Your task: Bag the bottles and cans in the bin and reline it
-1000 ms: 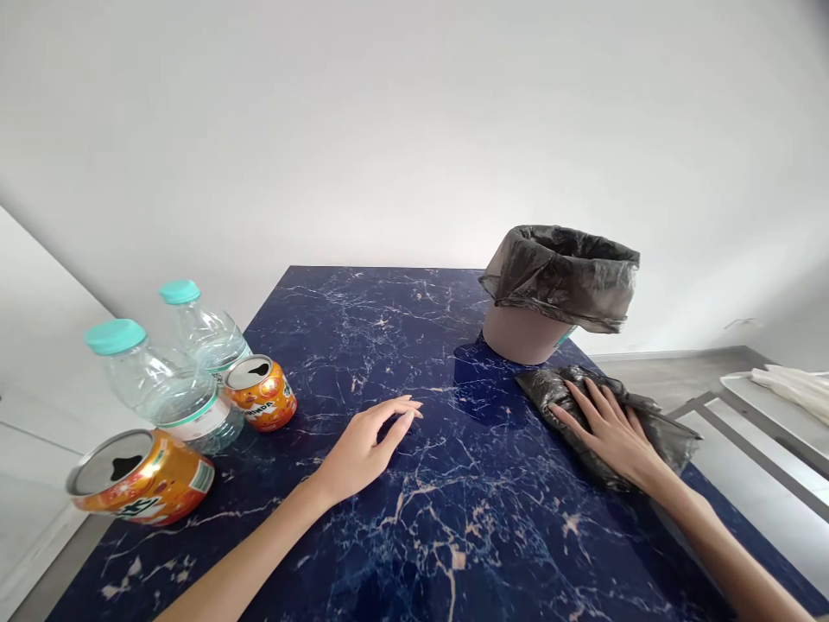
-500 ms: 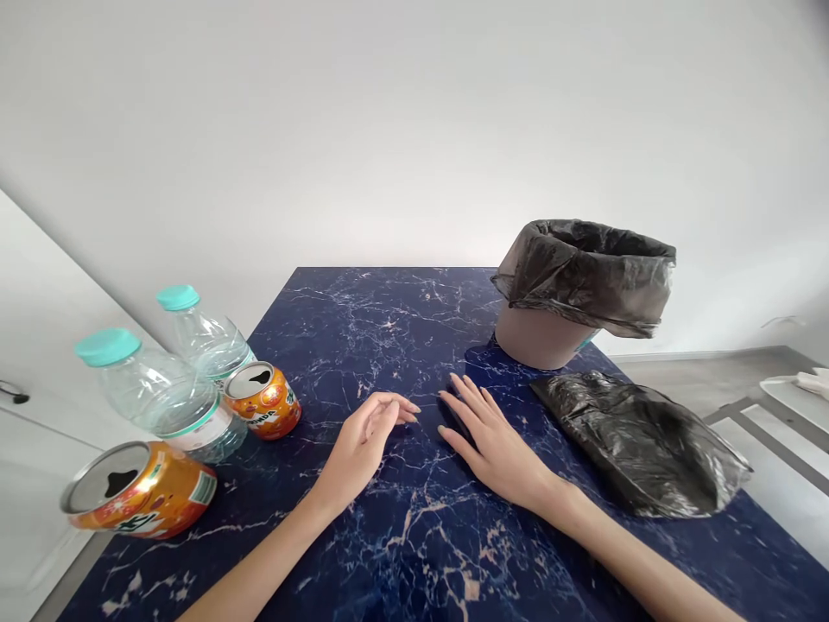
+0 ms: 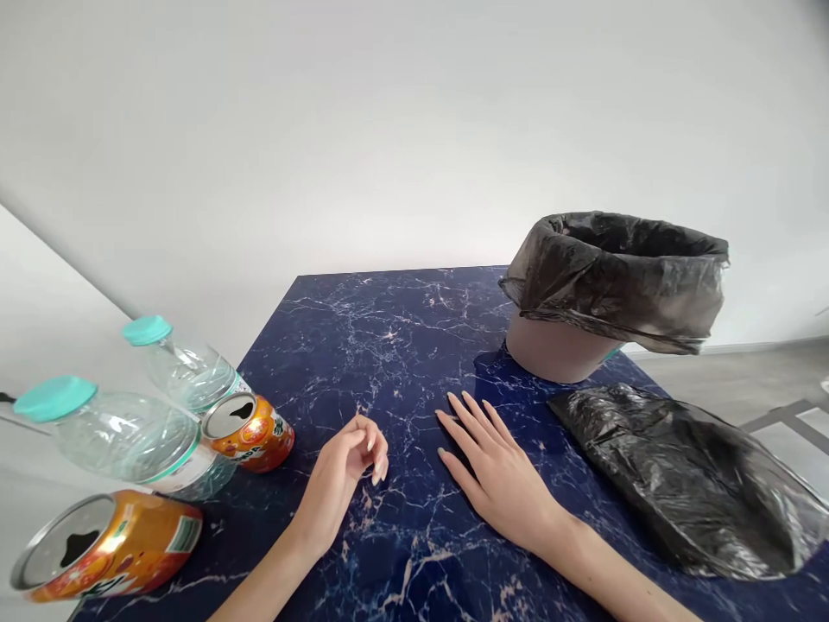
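Hands rest empty on our blue marble table (image 3: 401, 345): left hand (image 3: 340, 484) loosely curled near the orange can (image 3: 249, 432), right hand (image 3: 496, 471) flat, fingers spread. Black bag (image 3: 686, 479) lies just right of it.

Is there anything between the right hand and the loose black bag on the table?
No: between right hand and bag, only bare table, head view.

Two hands: the left hand (image 3: 340, 471) and the right hand (image 3: 498, 471). Two cans, the near can (image 3: 107, 546) and the far can (image 3: 249, 430). Two bottles, the near bottle (image 3: 123, 436) and the far bottle (image 3: 185, 373). One bin (image 3: 557, 350), one liner (image 3: 618, 272), one loose bag (image 3: 686, 475), one desk (image 3: 401, 345).
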{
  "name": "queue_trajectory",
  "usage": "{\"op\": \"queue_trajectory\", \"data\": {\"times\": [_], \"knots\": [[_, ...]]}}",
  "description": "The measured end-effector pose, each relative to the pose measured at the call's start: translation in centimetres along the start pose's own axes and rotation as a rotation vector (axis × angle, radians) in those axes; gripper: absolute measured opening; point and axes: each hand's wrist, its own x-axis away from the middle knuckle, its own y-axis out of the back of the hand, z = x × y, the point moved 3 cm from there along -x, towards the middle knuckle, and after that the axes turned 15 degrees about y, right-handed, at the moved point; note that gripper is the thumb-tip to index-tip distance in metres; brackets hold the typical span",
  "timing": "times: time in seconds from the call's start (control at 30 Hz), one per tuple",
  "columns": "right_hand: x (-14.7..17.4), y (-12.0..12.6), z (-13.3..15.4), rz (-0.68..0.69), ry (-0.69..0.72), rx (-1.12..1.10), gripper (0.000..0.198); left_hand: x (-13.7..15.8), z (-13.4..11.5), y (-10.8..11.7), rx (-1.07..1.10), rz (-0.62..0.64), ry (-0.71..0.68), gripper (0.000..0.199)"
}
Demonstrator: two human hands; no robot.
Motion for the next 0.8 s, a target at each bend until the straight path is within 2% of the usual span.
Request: {"op": "queue_trajectory", "data": {"times": [0.33, 0.53, 0.8], "knots": [[-0.33, 0.19, 0.06, 0.034, 0.010, 0.039, 0.059, 0.63, -0.27, -0.25, -0.019, -0.060, 0.017, 0.037], [-0.37, -0.08, 0.07, -0.006, 0.024, 0.014, 0.059, 0.59, -0.11, 0.18, 0.015, -0.041, 0.056, 0.043], [-0.35, -0.09, 0.02, -0.001, 0.016, -0.017, 0.060, 0.34, -0.41, 0.14, 0.026, -0.030, 0.087, 0.042]]}}
